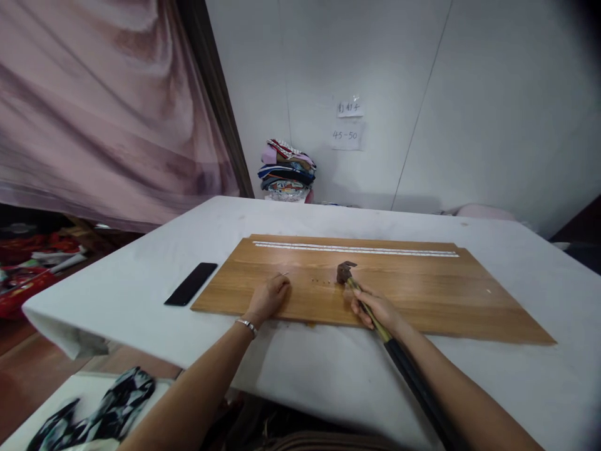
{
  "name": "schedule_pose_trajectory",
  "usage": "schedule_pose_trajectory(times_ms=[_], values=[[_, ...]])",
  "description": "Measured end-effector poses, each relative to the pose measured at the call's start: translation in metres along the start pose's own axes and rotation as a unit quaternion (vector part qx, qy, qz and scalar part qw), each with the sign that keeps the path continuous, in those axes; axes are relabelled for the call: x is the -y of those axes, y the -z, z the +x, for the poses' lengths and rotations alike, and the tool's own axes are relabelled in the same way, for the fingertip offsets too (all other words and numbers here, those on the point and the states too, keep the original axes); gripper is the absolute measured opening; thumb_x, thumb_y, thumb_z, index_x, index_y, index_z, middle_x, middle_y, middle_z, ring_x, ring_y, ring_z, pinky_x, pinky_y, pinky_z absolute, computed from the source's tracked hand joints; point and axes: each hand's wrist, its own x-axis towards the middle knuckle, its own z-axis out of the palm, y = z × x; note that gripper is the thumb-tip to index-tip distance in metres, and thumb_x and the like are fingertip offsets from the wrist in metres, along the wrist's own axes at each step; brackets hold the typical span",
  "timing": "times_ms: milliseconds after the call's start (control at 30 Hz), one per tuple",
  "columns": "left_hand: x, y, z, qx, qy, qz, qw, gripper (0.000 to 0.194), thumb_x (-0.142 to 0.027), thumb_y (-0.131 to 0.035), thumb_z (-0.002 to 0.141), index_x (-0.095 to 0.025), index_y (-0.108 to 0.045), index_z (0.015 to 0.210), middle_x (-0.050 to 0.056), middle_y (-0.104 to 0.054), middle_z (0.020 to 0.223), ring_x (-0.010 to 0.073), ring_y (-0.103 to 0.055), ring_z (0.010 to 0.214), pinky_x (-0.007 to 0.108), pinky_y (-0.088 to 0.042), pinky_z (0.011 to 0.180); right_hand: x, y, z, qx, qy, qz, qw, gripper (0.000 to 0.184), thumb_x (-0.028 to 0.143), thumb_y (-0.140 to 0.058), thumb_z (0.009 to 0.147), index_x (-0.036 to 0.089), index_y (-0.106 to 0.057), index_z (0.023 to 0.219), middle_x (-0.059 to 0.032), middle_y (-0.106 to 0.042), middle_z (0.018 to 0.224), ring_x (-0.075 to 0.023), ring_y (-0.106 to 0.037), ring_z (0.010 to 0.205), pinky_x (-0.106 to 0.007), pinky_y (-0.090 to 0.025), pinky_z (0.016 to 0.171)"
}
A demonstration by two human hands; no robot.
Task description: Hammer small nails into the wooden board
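Note:
A brown wooden board [422, 294] lies flat on the white-covered table. My right hand [370, 307] is wrapped round the yellow part of the handle of a claw hammer [345, 272], close below its head. The hammer's head is over the middle of the board, and its black grip runs back along my right forearm. On the left part of the board rests my left hand [270, 295], its fingers pinched on a thin nail [284, 274]. Between the two hands is a short row of several small nails or nail marks [321, 281], too small to make out fully.
Two white measuring strips [357, 249] run along the board's far side. A black phone [191, 284] lies left of the board. Folded cloths [287, 169] are stacked at the table's back edge by the wall. A pink curtain [103, 100] hangs at the left.

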Motion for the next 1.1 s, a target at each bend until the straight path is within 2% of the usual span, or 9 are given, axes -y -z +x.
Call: schedule_pose_trajectory(times_ms=[300,467,700,900,1100], values=[[0.0001,-0.0001,0.0003,0.004,0.006,0.012,1.0,0.014,-0.022,-0.05,0.089,-0.022,-0.064,0.09,0.003,-0.068,0.097,0.0166,-0.064,0.087,0.027,-0.047,0.077,0.0062,-0.0024,-0.0021,0.007,0.005,-0.002,1.0,0.046,0.053,-0.065,0.076,0.02,-0.054,0.107,0.007,-0.06,0.057,-0.0055,-0.039,0.027,-0.017,-0.029,0.026],[-0.0024,0.0019,0.0001,0.017,0.017,0.027,0.999,0.015,-0.022,-0.049,0.09,-0.021,-0.064,0.09,0.004,-0.068,0.096,0.0168,-0.064,0.084,0.027,-0.047,0.074,0.0031,-0.0033,-0.0008,-0.001,0.0,-0.004,1.0,0.043,0.054,-0.066,0.075,0.02,-0.055,0.097,0.0069,-0.06,0.056,-0.0051,-0.038,0.026,-0.017,-0.028,0.026],[-0.0026,0.0013,0.0012,0.013,0.012,0.02,1.0,0.015,-0.023,-0.05,0.089,-0.021,-0.064,0.089,0.004,-0.068,0.095,0.0177,-0.064,0.087,0.027,-0.047,0.077,0.0079,-0.0044,-0.0043,0.0,0.003,0.0,1.0,0.05,0.053,-0.065,0.077,0.02,-0.053,0.112,0.0079,-0.06,0.056,-0.0055,-0.038,0.027,-0.017,-0.028,0.026],[-0.0042,0.0031,0.0004,0.012,0.009,0.017,1.0,0.017,-0.024,-0.049,0.089,-0.021,-0.065,0.089,0.003,-0.068,0.094,0.0172,-0.064,0.084,0.027,-0.048,0.075,0.0043,-0.0036,-0.0022,0.005,0.005,-0.007,1.0,0.043,0.055,-0.066,0.075,0.02,-0.054,0.097,0.0074,-0.059,0.056,-0.0048,-0.038,0.026,-0.017,-0.028,0.026],[-0.0023,0.002,0.0007,0.002,0.001,0.012,1.0,0.016,-0.024,-0.049,0.088,-0.022,-0.065,0.089,0.003,-0.068,0.094,0.0173,-0.064,0.086,0.027,-0.049,0.077,0.0063,-0.0037,-0.0027,0.002,0.013,-0.002,1.0,0.043,0.055,-0.065,0.077,0.02,-0.054,0.099,0.0075,-0.06,0.057,-0.0045,-0.037,0.027,-0.017,-0.028,0.026]])
